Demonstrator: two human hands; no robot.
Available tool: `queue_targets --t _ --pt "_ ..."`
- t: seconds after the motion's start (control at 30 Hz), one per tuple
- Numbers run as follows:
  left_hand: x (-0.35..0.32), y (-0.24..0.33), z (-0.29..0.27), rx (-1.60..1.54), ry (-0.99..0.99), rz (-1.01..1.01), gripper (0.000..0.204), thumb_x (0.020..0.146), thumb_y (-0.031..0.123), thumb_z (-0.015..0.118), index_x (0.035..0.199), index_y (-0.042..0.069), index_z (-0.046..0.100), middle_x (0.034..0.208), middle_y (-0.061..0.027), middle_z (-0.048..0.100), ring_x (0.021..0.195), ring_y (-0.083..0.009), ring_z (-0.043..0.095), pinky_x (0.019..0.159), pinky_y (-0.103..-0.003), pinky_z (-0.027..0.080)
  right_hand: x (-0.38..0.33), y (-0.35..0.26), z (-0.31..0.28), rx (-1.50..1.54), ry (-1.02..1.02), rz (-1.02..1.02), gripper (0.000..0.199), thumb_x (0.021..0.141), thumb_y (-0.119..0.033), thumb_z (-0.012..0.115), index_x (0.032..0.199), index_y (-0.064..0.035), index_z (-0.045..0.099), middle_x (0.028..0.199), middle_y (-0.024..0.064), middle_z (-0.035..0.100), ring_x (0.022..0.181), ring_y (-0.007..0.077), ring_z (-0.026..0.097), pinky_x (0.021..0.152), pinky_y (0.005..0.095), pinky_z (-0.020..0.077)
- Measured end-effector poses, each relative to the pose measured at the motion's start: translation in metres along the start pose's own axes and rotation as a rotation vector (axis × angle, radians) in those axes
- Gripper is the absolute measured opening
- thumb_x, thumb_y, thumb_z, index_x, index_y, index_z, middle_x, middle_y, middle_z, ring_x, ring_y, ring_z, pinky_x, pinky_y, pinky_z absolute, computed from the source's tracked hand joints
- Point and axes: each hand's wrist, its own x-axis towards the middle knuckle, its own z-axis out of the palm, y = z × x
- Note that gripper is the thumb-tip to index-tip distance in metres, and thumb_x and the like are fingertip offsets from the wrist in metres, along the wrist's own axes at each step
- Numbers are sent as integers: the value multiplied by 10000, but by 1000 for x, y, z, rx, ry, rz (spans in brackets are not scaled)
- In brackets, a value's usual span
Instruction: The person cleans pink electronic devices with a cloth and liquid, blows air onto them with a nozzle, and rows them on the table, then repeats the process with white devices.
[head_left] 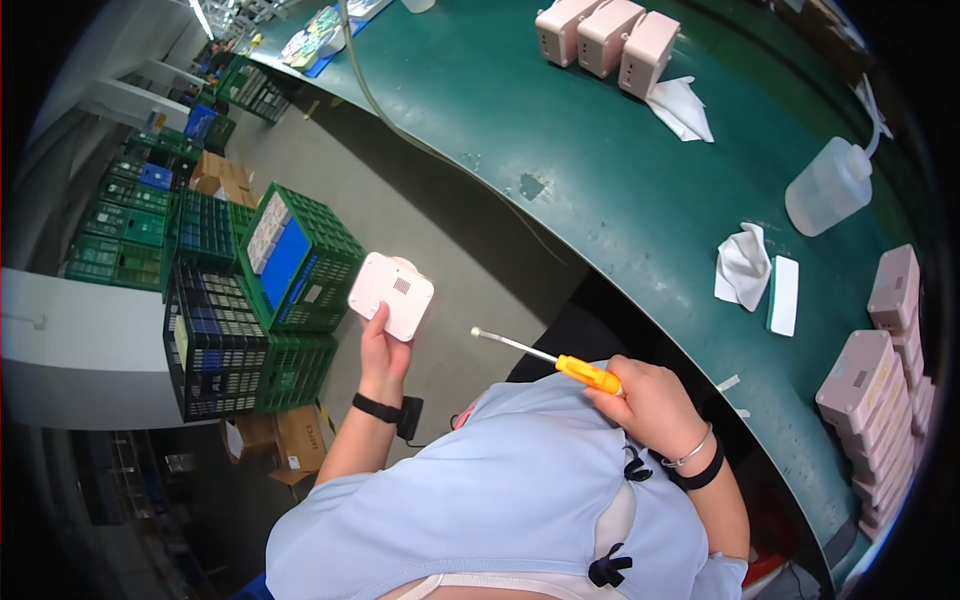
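Observation:
My left hand [385, 350] is closed around the lower edge of a pale pink plastic case [393, 297] with rounded corners. Its face shows a small grille of slots and corner holes, and my thumb lies on that face. In my right hand [655, 405] is a tool with a yellow handle [590, 376] and a thin metal shaft, which looks like a screwdriver. A small pale piece sits at the shaft's tip, too small to make out. The tip points toward the pink case but stays apart from it.
On the green table [600, 210], stacked pink cases [858, 385] stand at the right, and pink units [610, 40] stand at the back. A squeeze bottle [830, 185], a crumpled cloth [742, 265] and a white block [785, 296] lie between. Green crates [300, 260] are stacked on the floor at left.

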Motion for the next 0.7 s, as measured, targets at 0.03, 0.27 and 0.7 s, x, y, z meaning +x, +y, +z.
queue_targets --t 0.03,0.27,0.7 --pt "-1 0 8 150 -6 129 541 991 159 485 1505 107 325 1463 -146 452 1348 -294 449 1105 -473 410 -4 1 -2 15 20 9 328 873 -330 696 835 -32 566 762 133 644 672 337 642 571 415 510" --pt "-10 7 66 81 -330 -94 676 908 230 613 1488 32 329 1441 -164 473 1329 -322 476 1088 -468 428 -79 17 -12 277 398 -44 288 879 -193 709 1083 -5 633 935 116 668 835 257 674 743 331 522" --pt "-44 -123 261 117 -1222 -654 831 871 478 629 1493 21 319 1403 -165 504 1224 -295 565 1022 -418 481 -208 64 58 615 1697 567 210 982 -112 614 1146 20 599 1031 66 653 909 105 617 823 260 513"
